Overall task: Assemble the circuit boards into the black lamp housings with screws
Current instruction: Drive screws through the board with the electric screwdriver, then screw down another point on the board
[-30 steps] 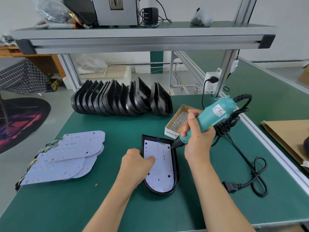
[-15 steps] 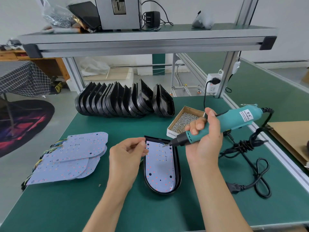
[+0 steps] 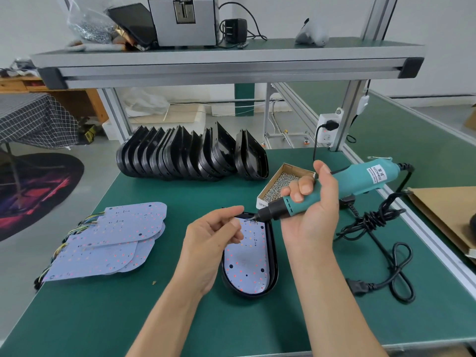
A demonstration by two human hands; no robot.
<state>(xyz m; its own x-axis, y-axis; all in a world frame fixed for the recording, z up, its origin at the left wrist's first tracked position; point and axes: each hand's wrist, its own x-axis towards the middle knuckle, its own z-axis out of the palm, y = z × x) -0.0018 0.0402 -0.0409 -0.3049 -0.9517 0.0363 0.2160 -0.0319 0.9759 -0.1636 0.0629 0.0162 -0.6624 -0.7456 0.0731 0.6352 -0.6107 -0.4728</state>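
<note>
Head view: my right hand (image 3: 313, 202) grips the driver (image 3: 329, 191), bit tip at a screw (image 3: 247, 219) beside my curled left fingertips (image 3: 235, 225); whether they pinch it I cannot tell. Board (image 3: 247, 266) lies in the housing (image 3: 274, 269) on the bench (image 3: 180, 318). Nothing steadies the housing, so the screw could drop or seat crooked.

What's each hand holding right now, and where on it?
Right hand grips the electric screwdriver around its teal body. Left hand has curled fingers; whether it pinches a screw cannot be told.
</note>
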